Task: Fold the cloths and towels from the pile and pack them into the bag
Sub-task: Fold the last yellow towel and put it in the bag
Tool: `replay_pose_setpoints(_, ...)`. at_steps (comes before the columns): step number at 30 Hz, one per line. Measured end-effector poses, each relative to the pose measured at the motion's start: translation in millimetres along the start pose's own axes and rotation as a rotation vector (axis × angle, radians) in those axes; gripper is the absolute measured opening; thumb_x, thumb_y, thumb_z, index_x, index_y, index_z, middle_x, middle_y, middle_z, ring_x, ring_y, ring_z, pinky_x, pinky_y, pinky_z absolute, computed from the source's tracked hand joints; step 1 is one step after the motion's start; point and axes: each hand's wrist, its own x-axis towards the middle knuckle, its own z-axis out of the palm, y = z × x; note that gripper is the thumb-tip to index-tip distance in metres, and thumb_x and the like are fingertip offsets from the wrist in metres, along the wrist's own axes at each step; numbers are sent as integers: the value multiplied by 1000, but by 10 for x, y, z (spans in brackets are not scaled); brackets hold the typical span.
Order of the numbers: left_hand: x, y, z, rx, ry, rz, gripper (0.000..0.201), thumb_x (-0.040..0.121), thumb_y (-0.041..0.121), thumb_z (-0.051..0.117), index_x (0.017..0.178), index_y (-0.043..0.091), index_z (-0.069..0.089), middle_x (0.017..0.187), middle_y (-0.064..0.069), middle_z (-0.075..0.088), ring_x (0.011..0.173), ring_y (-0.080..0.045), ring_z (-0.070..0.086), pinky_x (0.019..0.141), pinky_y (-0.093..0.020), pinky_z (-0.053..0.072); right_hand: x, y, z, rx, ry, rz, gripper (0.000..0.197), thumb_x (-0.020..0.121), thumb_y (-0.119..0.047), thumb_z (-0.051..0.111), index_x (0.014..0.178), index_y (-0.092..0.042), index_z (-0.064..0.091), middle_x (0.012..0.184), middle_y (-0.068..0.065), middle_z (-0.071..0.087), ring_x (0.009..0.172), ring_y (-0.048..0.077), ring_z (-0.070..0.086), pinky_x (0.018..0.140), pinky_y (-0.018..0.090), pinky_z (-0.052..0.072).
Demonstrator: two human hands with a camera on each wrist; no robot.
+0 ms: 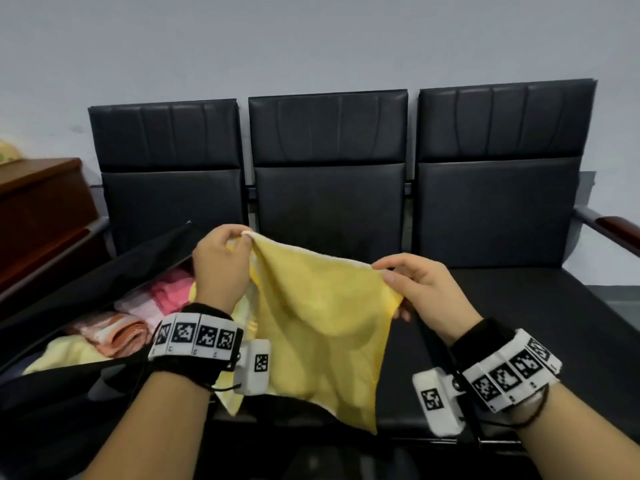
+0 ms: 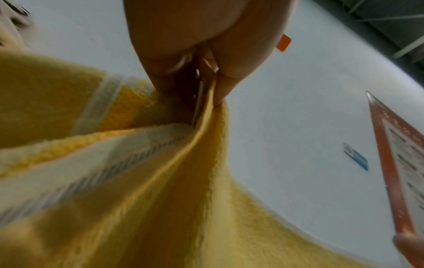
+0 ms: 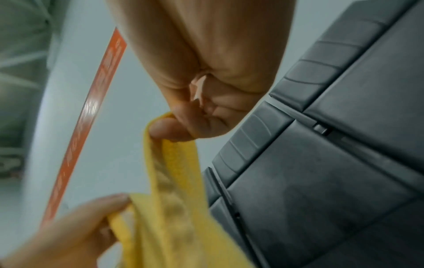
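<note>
Left hand (image 1: 221, 265) up high, thumb and fingers pinching one top corner of the yellow towel (image 1: 322, 327); the left wrist view confirms it, the hem clamped tight between the fingertips (image 2: 223, 90). Across to the right hand (image 1: 420, 289), pinching the other end of that top edge, thumb pressed down on the cloth. Between them the towel hangs spread in the air above the black bench seat (image 1: 502, 306), its lower corner drooping toward the front edge.

Now sweep from the left: the open black bag (image 1: 69, 393) sits on the left end of the bench, and it is filling up. A pale yellow folded cloth (image 1: 65, 355) lies nearest, then an orange and white one (image 1: 117, 332), then pink ones (image 1: 166, 292) behind. So several pieces look packed already. No pile shows anywhere on the seats, so this may well be among the last pieces, though I cannot tell for sure. The towel in hand is held open, not yet folded: folding and packing remain.
</note>
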Motion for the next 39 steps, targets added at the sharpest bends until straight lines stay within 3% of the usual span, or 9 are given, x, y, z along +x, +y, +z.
replay_pose_setpoints(5, -170, 20, 408, 19, -407, 83, 21, 94, 5, 59, 99, 21, 73, 95, 2, 70, 81, -9, 63, 71, -8, 43, -16, -67, 36, 179, -96, 53, 22, 102, -6, 48, 103, -7, 70, 79, 23, 69, 67, 33, 67, 49, 30, 48)
replay_pose_setpoints(9, -433, -193, 498, 67, -552, 0, 26, 92, 8, 61, 110, 26, 69, 95, 2, 71, 84, -11, 68, 75, -24, 53, -133, 138, 39, 61, -221, 210, 30, 100, 1, 44, 114, -11, 67, 99, 13, 75, 84, 31, 73, 58, 31, 49)
replay_pose_setpoints(12, -586, -275, 505, 38, -590, -85, 27, 90, 11, 68, 113, 25, 67, 102, 4, 70, 94, -12, 68, 81, -30, 57, -181, 216, 87, -76, -254, 208, 32, 95, 5, 49, 114, -13, 67, 95, 7, 76, 84, 23, 74, 59, 26, 50)
replay_pose_setpoints(16, -672, -209, 479, -30, -574, -141, 24, 84, 11, 76, 99, 26, 65, 92, -4, 70, 76, -21, 69, 58, -31, 59, -153, 173, 254, -149, -191, 110, 9, 91, -6, 66, 94, -9, 74, 76, 9, 74, 68, 16, 70, 60, 20, 52)
replay_pose_setpoints(20, -718, -84, 417, -86, -579, -86, 20, 81, 11, 80, 91, 24, 70, 87, -7, 71, 66, -12, 63, 56, -25, 55, -112, 110, 430, -386, -168, -51, 4, 86, -22, 74, 87, -24, 77, 83, -4, 67, 79, 7, 63, 75, 26, 54)
replay_pose_setpoints(24, -742, 16, 328, -189, -684, -85, 12, 88, 14, 75, 99, 19, 77, 88, -9, 75, 83, -28, 72, 71, -45, 62, -67, 72, 564, -481, -155, -169, 2, 86, -26, 74, 85, -28, 73, 91, -11, 59, 87, 4, 58, 77, 22, 50)
replay_pose_setpoints(28, -749, 51, 254, -279, -807, -57, 19, 93, 10, 68, 106, 21, 78, 96, 1, 78, 93, -15, 74, 77, -31, 61, -57, 98, 637, -545, -121, -145, 3, 88, -30, 72, 86, -29, 71, 84, -12, 66, 84, 2, 61, 79, 32, 54)
replay_pose_setpoints(34, -776, 109, 176, -284, -885, 8, 36, 91, -3, 59, 111, 22, 77, 101, 4, 78, 98, -11, 73, 85, -29, 60, -56, 130, 701, -565, -44, -118, 11, 84, -36, 75, 80, -32, 65, 75, -13, 65, 75, 1, 61, 69, 27, 55)
replay_pose_setpoints(39, -787, 113, 159, -166, -817, 69, 37, 83, 1, 69, 111, 25, 77, 94, 4, 74, 81, -2, 67, 75, -22, 55, -42, 138, 747, -580, 4, -110, 14, 83, -32, 76, 78, -28, 63, 69, -10, 63, 69, 4, 60, 64, 28, 53)
